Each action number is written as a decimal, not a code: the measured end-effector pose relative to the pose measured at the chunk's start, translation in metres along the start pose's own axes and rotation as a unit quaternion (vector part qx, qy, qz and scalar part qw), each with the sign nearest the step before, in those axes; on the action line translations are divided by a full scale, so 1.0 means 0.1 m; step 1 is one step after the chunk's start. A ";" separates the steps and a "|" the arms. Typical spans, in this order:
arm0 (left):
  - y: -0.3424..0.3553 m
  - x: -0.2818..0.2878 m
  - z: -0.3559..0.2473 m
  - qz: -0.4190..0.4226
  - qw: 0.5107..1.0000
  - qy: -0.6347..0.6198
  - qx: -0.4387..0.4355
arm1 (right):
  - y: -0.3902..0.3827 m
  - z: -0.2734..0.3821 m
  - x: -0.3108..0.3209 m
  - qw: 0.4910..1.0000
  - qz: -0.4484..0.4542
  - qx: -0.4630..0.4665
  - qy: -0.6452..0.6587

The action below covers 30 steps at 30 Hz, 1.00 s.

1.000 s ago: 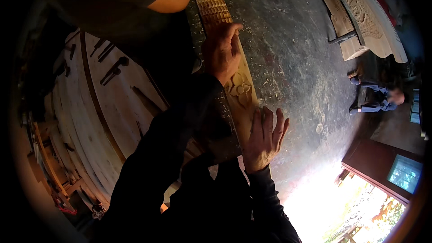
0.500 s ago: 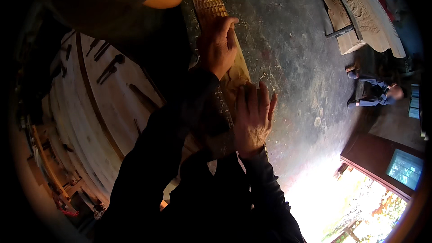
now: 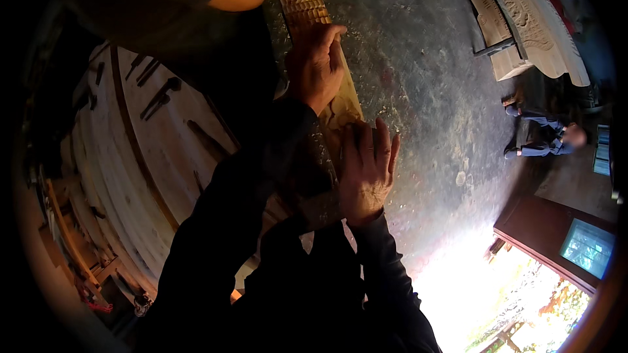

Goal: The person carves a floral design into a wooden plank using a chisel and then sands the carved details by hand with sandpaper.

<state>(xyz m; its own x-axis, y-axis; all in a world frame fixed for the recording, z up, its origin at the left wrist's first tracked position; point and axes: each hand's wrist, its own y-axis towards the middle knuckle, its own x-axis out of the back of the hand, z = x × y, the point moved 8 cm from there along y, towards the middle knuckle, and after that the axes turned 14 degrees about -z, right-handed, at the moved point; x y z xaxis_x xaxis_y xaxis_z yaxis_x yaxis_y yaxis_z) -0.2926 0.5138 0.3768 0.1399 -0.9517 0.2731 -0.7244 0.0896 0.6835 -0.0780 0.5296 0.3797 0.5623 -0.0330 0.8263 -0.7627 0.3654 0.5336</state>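
A long, narrow pale wooden board (image 3: 348,95) runs from the top of the view down under my hands. Rows of carved scale-like ridges (image 3: 305,5) cross its far part, and rounded carved shapes show between my hands. My left hand (image 3: 317,70) is closed on the board just below the ridges, thumb uppermost; whatever its curled fingers hold is hidden. Nearer to me, my right hand (image 3: 367,173) lies with fingers stretched out and a little apart, fingertips over the board's carved surface. Shadow covers the board's near end.
To the left, a plank bench (image 3: 131,150) carries several dark hand tools (image 3: 159,98). Wood shavings dot the grey floor (image 3: 425,91). A large carved panel (image 3: 523,19) stands at the upper right. Beyond it, a person (image 3: 546,136) in blue sits near a bright doorway (image 3: 517,301).
My right hand has shifted very slightly to the left, its fingers still stretched over the board. My left hand keeps its place.
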 end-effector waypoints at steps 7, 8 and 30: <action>0.02 -0.02 0.01 -0.015 1.000 -0.019 0.006 | -0.17 -0.18 0.19 0.997 -0.064 -0.038 0.012; 0.02 -0.02 0.00 -0.017 1.000 -0.015 -0.001 | -0.13 -0.22 0.17 0.998 -0.054 -0.042 0.014; 0.00 0.00 0.03 -0.017 1.000 -0.011 -0.007 | 0.26 -0.35 -0.15 0.995 -0.019 0.033 0.087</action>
<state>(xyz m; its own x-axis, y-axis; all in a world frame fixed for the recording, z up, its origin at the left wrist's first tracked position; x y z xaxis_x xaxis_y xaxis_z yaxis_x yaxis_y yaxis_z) -0.2943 0.5132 0.3748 0.1492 -0.9605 0.2348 -0.7102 0.0611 0.7014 -0.0954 0.5719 0.3749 0.6344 0.1187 0.7639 -0.7555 0.3047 0.5800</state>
